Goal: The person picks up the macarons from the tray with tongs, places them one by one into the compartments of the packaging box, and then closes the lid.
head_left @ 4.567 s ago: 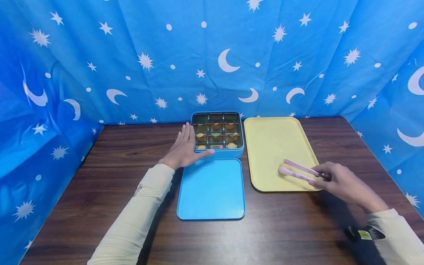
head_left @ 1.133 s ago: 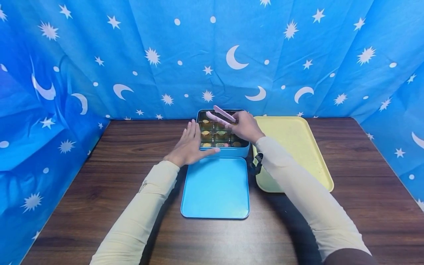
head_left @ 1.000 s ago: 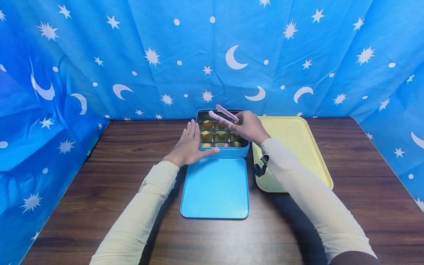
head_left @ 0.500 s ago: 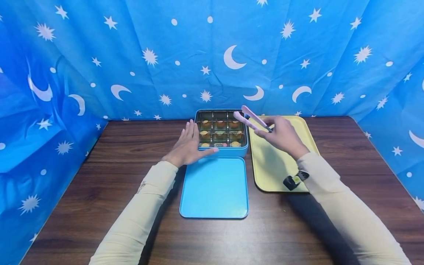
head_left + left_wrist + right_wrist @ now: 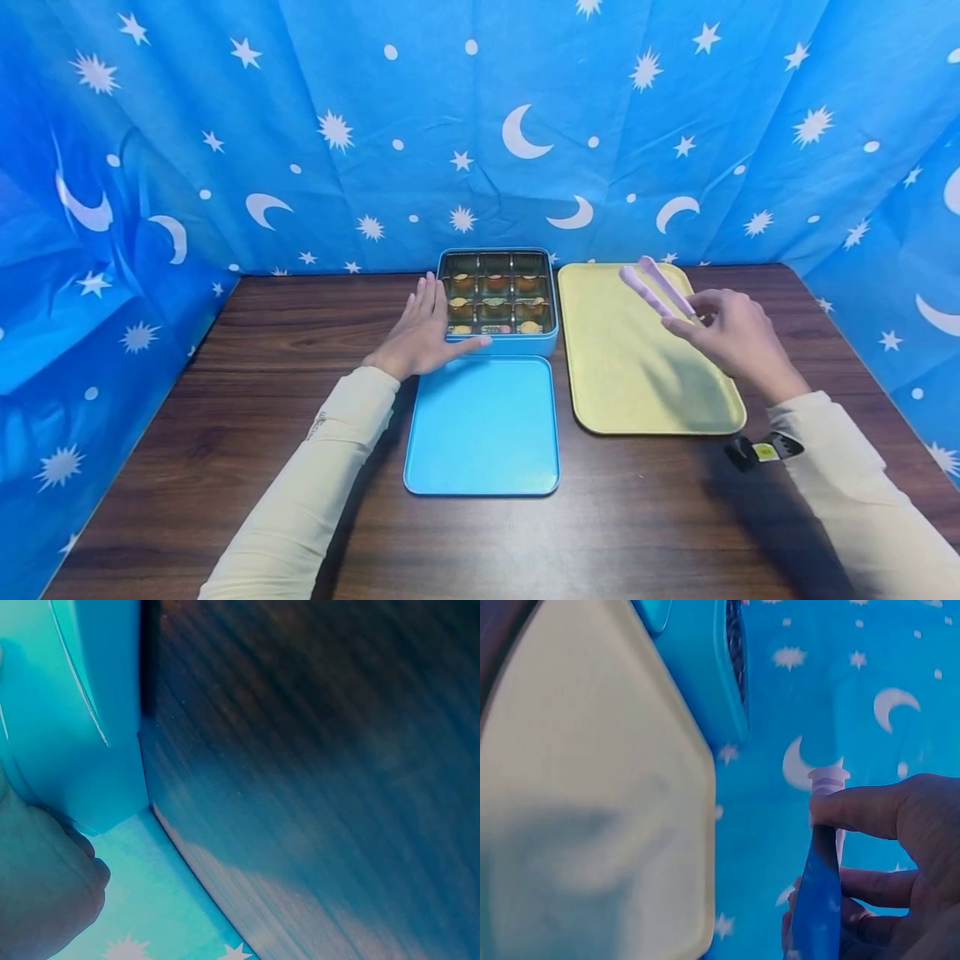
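My left hand rests against the left front corner of an open blue tin, fingers straight and thumb along its front wall. In the left wrist view, the hand touches the tin's side. Inside the tin is a divided insert with small, round, cookie-like pieces; a yellow one lies in the front right compartment. Over the yellow tray, my right hand holds pink tongs. Their arms stand apart with nothing between the tips. The right wrist view shows thumb and fingers pinching the tongs.
A flat blue lid lies directly in front of the tin. The tray sits just right of the tin on the dark wooden table. A blue star-and-moon curtain hangs behind and at both sides.
Earlier the tongs gripped a round yellow piece on the tray, then were over the tin. My right hand has since carried the tongs rightward, back above the tray. My left hand stays put.
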The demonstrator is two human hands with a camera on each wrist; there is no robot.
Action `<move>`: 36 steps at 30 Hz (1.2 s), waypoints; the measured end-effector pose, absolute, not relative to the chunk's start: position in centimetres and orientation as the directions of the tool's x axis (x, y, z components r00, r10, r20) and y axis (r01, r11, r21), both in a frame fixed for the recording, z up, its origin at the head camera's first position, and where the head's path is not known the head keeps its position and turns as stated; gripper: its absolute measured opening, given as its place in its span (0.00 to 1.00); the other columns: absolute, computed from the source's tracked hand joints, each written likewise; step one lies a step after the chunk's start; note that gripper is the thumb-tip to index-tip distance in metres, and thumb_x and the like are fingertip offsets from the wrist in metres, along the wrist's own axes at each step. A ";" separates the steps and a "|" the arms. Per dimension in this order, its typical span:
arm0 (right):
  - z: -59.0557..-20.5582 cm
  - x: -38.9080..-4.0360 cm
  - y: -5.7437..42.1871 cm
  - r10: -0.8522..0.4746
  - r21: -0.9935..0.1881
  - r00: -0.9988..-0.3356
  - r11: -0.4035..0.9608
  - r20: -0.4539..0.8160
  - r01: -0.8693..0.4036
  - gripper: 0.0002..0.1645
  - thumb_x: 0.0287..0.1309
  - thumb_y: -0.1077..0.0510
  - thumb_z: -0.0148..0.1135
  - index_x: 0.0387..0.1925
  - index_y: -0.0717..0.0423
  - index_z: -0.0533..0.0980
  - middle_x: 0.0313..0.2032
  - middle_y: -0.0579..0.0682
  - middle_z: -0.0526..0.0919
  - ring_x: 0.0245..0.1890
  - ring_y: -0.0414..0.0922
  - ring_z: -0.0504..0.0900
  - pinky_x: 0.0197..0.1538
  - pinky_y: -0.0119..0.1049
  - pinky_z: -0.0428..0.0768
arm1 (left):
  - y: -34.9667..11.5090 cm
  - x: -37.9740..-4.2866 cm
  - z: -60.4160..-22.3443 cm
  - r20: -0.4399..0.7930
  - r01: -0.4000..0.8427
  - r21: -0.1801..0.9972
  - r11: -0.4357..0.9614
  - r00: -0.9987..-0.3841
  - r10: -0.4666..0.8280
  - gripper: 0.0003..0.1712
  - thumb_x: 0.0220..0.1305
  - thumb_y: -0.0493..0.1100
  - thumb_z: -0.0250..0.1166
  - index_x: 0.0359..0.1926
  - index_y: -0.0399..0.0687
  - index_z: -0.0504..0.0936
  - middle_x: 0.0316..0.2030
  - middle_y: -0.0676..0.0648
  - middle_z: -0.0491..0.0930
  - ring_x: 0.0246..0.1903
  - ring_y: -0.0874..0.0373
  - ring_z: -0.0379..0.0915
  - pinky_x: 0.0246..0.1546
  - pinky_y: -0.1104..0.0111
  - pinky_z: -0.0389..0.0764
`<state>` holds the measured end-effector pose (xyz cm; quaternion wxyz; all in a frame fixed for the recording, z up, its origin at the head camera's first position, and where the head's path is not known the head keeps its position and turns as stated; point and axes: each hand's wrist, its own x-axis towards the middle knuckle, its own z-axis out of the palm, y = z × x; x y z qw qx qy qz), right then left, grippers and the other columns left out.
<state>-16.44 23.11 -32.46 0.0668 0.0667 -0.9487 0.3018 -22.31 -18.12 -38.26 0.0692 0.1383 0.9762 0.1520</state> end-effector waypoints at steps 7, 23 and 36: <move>-33.9 -15.7 26.9 -0.012 -0.529 -0.994 0.846 0.108 -0.067 0.34 0.62 0.46 0.69 0.51 0.75 0.78 0.31 0.63 0.84 0.24 0.49 0.78 0.21 0.41 0.75 | -18.2 -22.4 -38.4 -0.088 0.254 0.313 0.915 -0.952 0.294 0.73 0.60 0.83 0.51 0.78 0.32 0.31 0.79 0.35 0.25 0.78 0.45 0.17 0.76 0.51 0.32; -36.9 -15.5 31.5 0.097 -0.494 -0.995 0.863 -0.036 0.102 0.33 0.62 0.42 0.67 0.35 0.75 0.79 0.19 0.53 0.77 0.21 0.49 0.73 0.21 0.40 0.69 | -18.2 -22.5 -38.6 -0.090 0.249 0.314 0.916 -0.953 0.290 0.73 0.59 0.84 0.50 0.79 0.34 0.30 0.79 0.37 0.23 0.78 0.45 0.16 0.76 0.51 0.32; -38.2 -16.0 32.7 0.152 -0.469 -0.981 0.862 -0.121 0.191 0.35 0.58 0.41 0.69 0.34 0.75 0.78 0.21 0.56 0.78 0.22 0.50 0.76 0.21 0.40 0.72 | -18.1 -22.3 -38.4 -0.096 0.247 0.318 0.915 -0.952 0.290 0.73 0.59 0.84 0.50 0.79 0.34 0.30 0.79 0.37 0.23 0.78 0.46 0.16 0.76 0.52 0.31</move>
